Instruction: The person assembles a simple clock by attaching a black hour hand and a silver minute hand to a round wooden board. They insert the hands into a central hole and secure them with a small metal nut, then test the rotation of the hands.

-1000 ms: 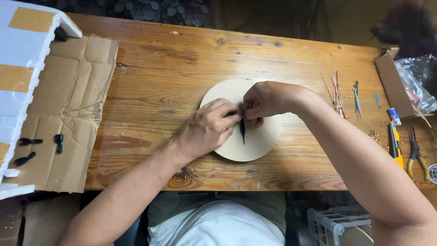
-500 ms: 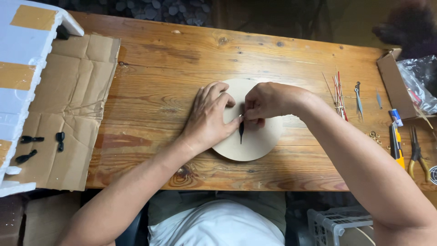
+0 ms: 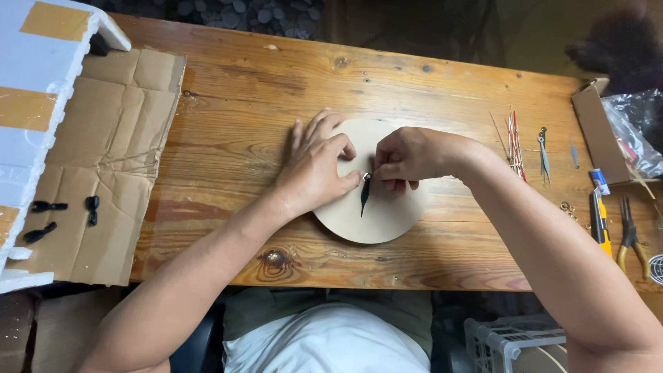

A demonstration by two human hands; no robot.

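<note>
Round tan disc (image 3: 376,217) at mid-table — left hand (image 3: 314,166) pressed flat on it, fingers spread; right hand (image 3: 407,155) pinching the black clock hand (image 3: 364,195) at the disc's centre.

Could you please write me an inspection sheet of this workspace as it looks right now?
Surface: wooden table, knots showing.
Job's things: round tan disc lying flat; black clock hand at its centre, pointing toward the person.
Clutter: flattened cardboard, white foam block, small black parts, thin rods, pliers, open box.
Grippers: left hand flat on the disc; right hand pinching at the hand's hub.
Cables: nothing seen.
Surroundings: white crate below the table edge.
</note>
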